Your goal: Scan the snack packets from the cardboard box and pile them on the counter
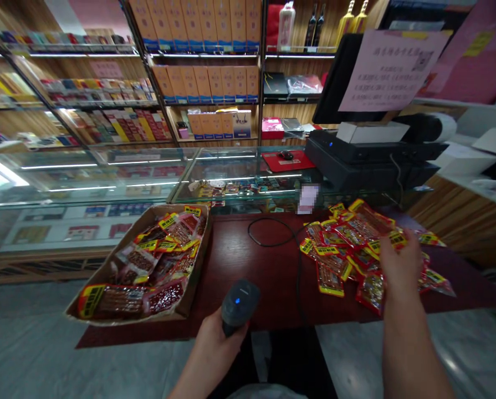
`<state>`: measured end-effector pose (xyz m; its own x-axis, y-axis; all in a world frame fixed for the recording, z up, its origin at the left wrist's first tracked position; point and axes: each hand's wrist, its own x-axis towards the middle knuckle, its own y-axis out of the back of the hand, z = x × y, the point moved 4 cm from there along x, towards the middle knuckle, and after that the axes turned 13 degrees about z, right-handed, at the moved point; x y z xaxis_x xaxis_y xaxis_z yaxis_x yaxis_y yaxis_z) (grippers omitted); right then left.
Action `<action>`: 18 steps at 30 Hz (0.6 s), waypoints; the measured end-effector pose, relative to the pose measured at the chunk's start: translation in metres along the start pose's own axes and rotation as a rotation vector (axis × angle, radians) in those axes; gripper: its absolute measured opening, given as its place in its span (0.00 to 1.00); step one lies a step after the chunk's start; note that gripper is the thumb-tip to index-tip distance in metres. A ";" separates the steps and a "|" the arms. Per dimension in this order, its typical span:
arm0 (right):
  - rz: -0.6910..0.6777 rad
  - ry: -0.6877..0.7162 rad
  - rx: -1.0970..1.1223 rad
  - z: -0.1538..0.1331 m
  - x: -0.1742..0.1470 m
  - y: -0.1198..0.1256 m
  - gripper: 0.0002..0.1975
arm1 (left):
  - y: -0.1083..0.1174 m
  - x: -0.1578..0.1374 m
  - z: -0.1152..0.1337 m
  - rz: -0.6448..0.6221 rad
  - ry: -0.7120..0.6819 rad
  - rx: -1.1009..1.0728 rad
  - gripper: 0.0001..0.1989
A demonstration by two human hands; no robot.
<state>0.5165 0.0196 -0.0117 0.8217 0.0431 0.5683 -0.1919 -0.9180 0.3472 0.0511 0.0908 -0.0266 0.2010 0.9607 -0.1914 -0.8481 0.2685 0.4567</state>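
Observation:
My left hand is wrapped round the handle of a dark barcode scanner with a small blue light, held above the table's near edge. At the right, my right hand reaches into a loose pile of snack packets. Its thumb and fingers are curled about a packet with a yellow label; the fingertips are partly hidden. The packets are clear with red and yellow trim and hold brown food strips. On the left stands an open cardboard box with more packets of this sort.
A black cable runs across the dark red table. Behind it is a glass display counter bearing a mouse on a red pad. A monitor with a paper notice rises at the right. Stocked shelves line the back wall.

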 end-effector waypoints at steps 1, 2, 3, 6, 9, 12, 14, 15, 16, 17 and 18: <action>-0.008 -0.006 -0.081 0.000 -0.003 -0.001 0.35 | 0.002 -0.001 0.000 0.005 0.012 -0.007 0.08; -0.002 0.000 -0.138 -0.005 -0.012 -0.004 0.38 | 0.003 -0.002 0.000 0.011 0.022 -0.018 0.08; 0.003 0.031 -0.153 -0.015 -0.024 -0.008 0.38 | 0.006 -0.003 -0.001 0.018 0.030 -0.031 0.08; -0.163 0.264 0.063 -0.077 -0.085 -0.035 0.29 | 0.013 -0.006 -0.002 0.028 0.042 -0.076 0.06; -0.568 0.477 0.378 -0.163 -0.164 -0.065 0.19 | 0.021 -0.011 -0.004 0.053 0.044 -0.112 0.05; -0.919 0.655 0.567 -0.251 -0.236 -0.085 0.17 | 0.031 -0.017 -0.006 0.098 0.035 -0.126 0.05; -1.116 0.866 0.561 -0.300 -0.279 -0.094 0.16 | 0.039 -0.021 -0.008 0.129 0.025 -0.134 0.05; -1.208 0.985 0.510 -0.319 -0.299 -0.098 0.15 | 0.043 -0.023 -0.010 0.145 0.019 -0.141 0.04; -1.290 1.090 0.455 -0.333 -0.318 -0.102 0.14 | 0.047 -0.025 -0.011 0.160 0.012 -0.150 0.04; -1.358 1.175 0.402 -0.344 -0.334 -0.105 0.13 | 0.051 -0.026 -0.012 0.178 0.006 -0.159 0.04; -1.410 1.237 0.361 -0.352 -0.349 -0.107 0.12 | 0.054 -0.027 -0.014 0.191 0.000 -0.166 0.04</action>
<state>0.0610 0.2414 0.0154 -0.5599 0.7910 0.2467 0.4161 0.0109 0.9093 -0.0068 0.0787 -0.0087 0.0290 0.9929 -0.1153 -0.9396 0.0664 0.3359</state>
